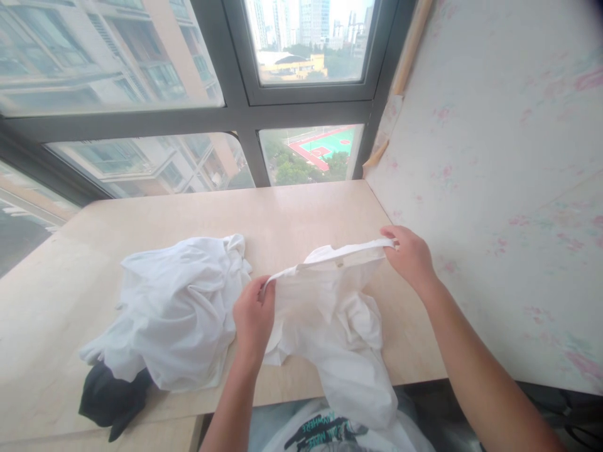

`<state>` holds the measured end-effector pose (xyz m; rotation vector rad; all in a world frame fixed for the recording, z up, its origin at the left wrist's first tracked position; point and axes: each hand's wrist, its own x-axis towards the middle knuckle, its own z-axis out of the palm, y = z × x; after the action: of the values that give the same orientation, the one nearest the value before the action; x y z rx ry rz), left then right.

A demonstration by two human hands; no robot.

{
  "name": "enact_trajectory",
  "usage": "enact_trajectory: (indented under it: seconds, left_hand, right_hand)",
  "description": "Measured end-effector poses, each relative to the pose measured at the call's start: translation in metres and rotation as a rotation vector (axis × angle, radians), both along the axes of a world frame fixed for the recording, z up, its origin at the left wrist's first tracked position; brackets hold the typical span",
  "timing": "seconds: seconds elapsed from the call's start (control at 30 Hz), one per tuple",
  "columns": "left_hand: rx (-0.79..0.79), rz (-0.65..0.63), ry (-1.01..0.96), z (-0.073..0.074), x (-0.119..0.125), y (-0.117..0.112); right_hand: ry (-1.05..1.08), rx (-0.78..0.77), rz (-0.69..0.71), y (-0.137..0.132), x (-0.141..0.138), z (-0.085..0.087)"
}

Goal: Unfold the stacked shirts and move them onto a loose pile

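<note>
My left hand (253, 314) pinches one end of the edge of a white garment (336, 314), fingers closed on the cloth. My right hand (411, 256) grips the other end of the same edge, which is stretched taut between the hands just above the wooden table (306, 207). A small button shows on that edge. The rest of the garment droops onto the table and hangs over its near edge toward me.
A crumpled pile of white clothing (174, 311) lies left of my hands, with a dark garment (110, 398) under its near corner. A floral-papered wall (499, 176) bounds the table on the right; large windows (141, 81) stand behind it.
</note>
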<state>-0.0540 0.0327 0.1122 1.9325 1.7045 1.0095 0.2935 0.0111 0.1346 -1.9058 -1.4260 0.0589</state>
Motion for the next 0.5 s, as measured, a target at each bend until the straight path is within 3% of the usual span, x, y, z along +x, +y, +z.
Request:
enact_trajectory:
  seconds: [0.1,0.2,0.33,0.5]
  left_hand:
    - [0.044,0.041,0.06,0.018,-0.008,0.014]
    - [0.077,0.05,0.067,0.045,-0.015,0.032]
    - [0.122,0.042,0.024,0.094,-0.021,0.059]
    - [0.244,0.001,0.056,0.156,-0.023,0.082]
  right_hand:
    - [0.115,0.01,0.18,-0.004,0.01,0.027]
    - [0.288,-0.123,0.367,-0.009,0.02,0.062]
    - [0.475,-0.213,0.5,-0.012,0.031,0.103]
    - [0.632,-0.2,0.567,-0.013,0.038,0.138]
